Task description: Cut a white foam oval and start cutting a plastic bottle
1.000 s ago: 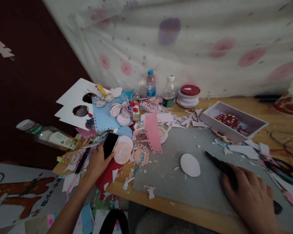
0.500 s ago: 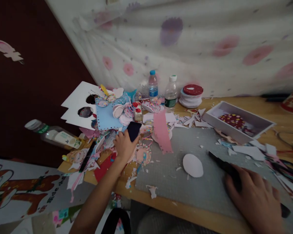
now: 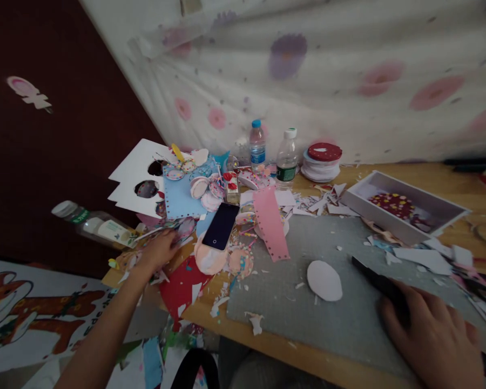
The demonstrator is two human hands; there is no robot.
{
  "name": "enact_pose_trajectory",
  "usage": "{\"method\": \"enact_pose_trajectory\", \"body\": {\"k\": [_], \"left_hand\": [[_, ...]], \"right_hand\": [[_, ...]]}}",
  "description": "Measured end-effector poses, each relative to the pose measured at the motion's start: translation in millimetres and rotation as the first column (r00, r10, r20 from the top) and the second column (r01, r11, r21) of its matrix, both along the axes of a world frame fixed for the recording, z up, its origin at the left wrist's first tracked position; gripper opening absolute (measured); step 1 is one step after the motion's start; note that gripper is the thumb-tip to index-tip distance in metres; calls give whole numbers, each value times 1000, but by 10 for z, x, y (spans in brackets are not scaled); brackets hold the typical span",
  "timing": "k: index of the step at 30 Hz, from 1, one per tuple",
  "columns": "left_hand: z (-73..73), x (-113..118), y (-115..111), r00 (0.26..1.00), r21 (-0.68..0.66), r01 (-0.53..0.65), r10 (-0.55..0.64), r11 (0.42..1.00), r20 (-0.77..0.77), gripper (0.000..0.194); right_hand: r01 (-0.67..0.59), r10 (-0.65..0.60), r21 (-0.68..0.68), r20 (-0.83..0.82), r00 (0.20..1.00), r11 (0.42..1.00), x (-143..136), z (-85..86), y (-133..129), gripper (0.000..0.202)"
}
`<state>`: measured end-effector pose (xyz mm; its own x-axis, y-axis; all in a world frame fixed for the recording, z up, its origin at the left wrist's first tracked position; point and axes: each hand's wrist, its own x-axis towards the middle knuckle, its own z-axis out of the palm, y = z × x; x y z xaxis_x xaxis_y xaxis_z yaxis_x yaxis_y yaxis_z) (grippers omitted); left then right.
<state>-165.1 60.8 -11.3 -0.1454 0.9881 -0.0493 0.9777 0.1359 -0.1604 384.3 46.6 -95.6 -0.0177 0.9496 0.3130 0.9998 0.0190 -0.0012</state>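
Note:
My left hand (image 3: 159,249) reaches into the pile of paper pieces at the left of the table; its fingertips are partly lost among the scraps, and what they hold, if anything, is hidden. To its right a dark phone (image 3: 221,227) lies face up. My right hand (image 3: 433,329) rests over the grey mat (image 3: 287,319), wrapped round the black handle of a knife (image 3: 383,283) whose tip points up and left. A white oval piece (image 3: 324,280) lies flat on the mat. A pink strip with dotted edges (image 3: 269,222) overlaps the mat's upper left corner.
Two bottles (image 3: 257,148) (image 3: 287,159) and a stack of discs (image 3: 321,162) stand at the back. An open white box (image 3: 400,208) sits behind the mat. A large bottle (image 3: 95,224) lies at the left. Scissors (image 3: 480,286) are at the right edge.
My left hand has left the phone and moved left into the paper pile. The phone now lies uncovered. My right hand still holds the knife, and the view has shifted slightly.

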Motion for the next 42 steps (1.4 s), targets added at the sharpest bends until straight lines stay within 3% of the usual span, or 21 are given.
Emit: {"method": "enact_pose_trajectory", "body": {"k": [5, 17, 28, 35, 42], "left_hand": [[95, -302, -33, 992, -1, -30, 29, 1000, -126, 33], [-192, -117, 338, 953, 26, -181, 182, 983, -242, 30], [33, -162, 468, 931, 39, -150, 154, 988, -330, 35], [-26, -185, 481, 910, 13, -215, 205, 976, -360, 31], [-1, -299, 434, 940, -63, -117, 90, 991, -329, 32]], "right_hand": [[15, -15, -10, 14, 1000, 1000, -27, 25, -6, 60], [34, -33, -47, 15, 999, 998, -43, 46, -7, 63], [44, -44, -66, 6, 999, 997, -54, 80, -3, 53], [31, -30, -70, 14, 999, 997, -54, 99, -7, 51], [25, -24, -53, 17, 1000, 998, -42, 77, 14, 47]]}}
